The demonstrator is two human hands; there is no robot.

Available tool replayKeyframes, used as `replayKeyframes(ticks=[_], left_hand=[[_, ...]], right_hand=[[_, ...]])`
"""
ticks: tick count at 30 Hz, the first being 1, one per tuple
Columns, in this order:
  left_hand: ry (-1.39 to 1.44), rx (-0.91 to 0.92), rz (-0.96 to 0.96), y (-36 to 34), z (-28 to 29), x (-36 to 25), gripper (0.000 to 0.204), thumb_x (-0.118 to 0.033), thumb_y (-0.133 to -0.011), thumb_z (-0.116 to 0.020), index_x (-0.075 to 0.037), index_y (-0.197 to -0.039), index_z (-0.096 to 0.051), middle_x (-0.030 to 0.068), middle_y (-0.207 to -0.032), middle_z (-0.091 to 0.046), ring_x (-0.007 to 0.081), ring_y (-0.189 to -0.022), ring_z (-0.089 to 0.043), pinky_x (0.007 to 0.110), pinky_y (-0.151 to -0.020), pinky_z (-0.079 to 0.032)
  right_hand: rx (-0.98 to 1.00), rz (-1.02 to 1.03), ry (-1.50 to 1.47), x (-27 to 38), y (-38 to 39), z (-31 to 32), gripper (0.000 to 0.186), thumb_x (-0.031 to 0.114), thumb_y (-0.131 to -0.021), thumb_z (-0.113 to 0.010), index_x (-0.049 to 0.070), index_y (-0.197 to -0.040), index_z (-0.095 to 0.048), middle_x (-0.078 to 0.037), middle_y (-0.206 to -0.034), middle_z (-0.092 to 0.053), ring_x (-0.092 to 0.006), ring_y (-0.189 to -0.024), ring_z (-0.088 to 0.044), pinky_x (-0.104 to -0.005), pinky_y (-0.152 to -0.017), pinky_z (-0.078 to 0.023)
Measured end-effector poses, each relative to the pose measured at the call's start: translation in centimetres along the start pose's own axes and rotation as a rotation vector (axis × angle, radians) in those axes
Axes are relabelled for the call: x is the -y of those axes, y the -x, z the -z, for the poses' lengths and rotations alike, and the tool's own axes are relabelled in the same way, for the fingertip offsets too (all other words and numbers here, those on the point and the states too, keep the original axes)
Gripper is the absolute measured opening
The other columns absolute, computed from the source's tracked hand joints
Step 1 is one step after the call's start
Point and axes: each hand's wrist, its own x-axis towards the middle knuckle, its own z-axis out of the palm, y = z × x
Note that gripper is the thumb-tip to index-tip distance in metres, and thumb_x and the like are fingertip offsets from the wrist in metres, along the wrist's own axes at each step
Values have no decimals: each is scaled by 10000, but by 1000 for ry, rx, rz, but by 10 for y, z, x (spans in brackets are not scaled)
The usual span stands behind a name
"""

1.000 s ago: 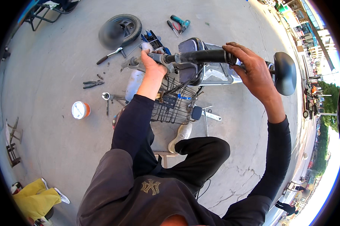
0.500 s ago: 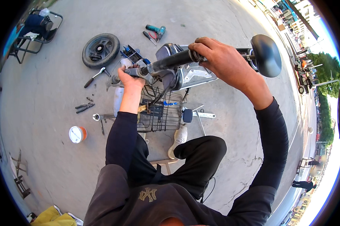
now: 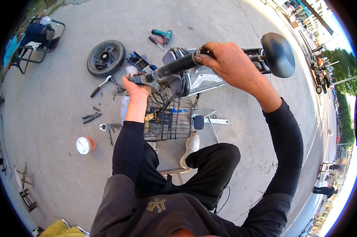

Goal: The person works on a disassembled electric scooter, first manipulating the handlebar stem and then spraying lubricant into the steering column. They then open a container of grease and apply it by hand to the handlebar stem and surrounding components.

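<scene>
My left hand (image 3: pixel 136 87) is wrapped around a grey metal fork fitting (image 3: pixel 147 79) at the lower-left end of a black tube (image 3: pixel 173 64). My right hand (image 3: pixel 230 66) grips the tube's upper-right end at a metal ring, thumb underneath and fingers over the top. A black saddle (image 3: pixel 278 54) sits just right of that hand. Below the tube are bicycle frame parts with silver panels (image 3: pixel 204 82), dark cables and a wire basket (image 3: pixel 174 127), which has a small blue item in it.
A detached wheel (image 3: pixel 114 68), ratchet (image 3: pixel 101 87), pliers (image 3: pixel 92 117), drill (image 3: pixel 166 36), long wrench (image 3: pixel 219 121) and orange-white tub (image 3: pixel 85 145) lie around on concrete. A folding chair (image 3: pixel 44 46) stands at upper left. A person in dark clothes (image 3: pixel 324 190) is at far right.
The view has shifted, so the wheel and tools appear farther left and lower. The tube now tilts up to the right, and my right hand has moved left along with it.
</scene>
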Motion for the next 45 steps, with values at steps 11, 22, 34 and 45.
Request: replayKeyframes(ticks=[11,22,34,45], left_hand=[[24,17,-29,-5,5,1,295,-380,-873,-531,-86,-891,-541,66,-888,-569,259,-870,-593,490,-885,-518],[12,-19,-23,0,0,7,284,-380,-878,-529,-97,-885,-546,48,-869,-577,238,-834,-601,481,-865,-529],[13,-11,-16,-4,2,2,278,-381,-883,-529,-104,-885,-539,49,-879,-572,230,-831,-602,474,-865,-527],[24,-27,-15,7,-1,7,276,-381,-873,-547,-105,-862,-547,34,-862,-583,218,-806,-609,453,-829,-550]], right_hand=[[-56,-196,-50,8,3,-7,462,321,-964,-705,-20,-1263,-616,-239,-1009,-692,-384,-848,-712,-453,-809,-558],[-380,242,-137,-10,20,-31,450,109,-885,-756,-11,-1289,-599,-193,-1338,-615,-306,-1219,-634,-365,-977,-568],[-190,316,153,-10,7,-5,350,205,-970,-687,45,-1273,-615,-161,-1092,-675,-265,-902,-708,-403,-732,-566],[-177,-189,-422,-18,20,-17,700,316,-959,-678,0,-1524,-413,-225,-1283,-648,-316,-1093,-689,-380,-819,-583]])
